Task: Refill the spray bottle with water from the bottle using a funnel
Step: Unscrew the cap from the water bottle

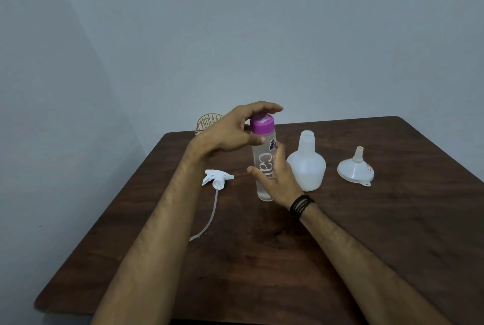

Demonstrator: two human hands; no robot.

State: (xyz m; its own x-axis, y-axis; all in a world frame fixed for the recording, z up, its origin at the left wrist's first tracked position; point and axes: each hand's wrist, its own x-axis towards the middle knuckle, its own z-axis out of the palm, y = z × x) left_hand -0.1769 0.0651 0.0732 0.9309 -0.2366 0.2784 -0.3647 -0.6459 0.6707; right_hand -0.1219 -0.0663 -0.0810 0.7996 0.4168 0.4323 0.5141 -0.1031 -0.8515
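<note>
Cap removal on water bottle (263,167), centre of frame; spill risk noted.
Left hand (233,130) fingers pinch the purple cap (262,123); right hand (275,180) fingers wrap the body. Squeezing may slop water as it opens. Spray bottle (307,165) stands uncapped just right; funnel (355,168) lies unfitted on the surface (392,233).

A dark brown wooden table (366,259) with rounded corners is set against plain, pale grey-blue walls (288,36), which are seen to meet in a corner at the left. A yellow wire basket (207,122) is partly seen at the table's far left edge, close to the wall. The scene is lit evenly and dimly, and no strong shadows are cast.
</note>
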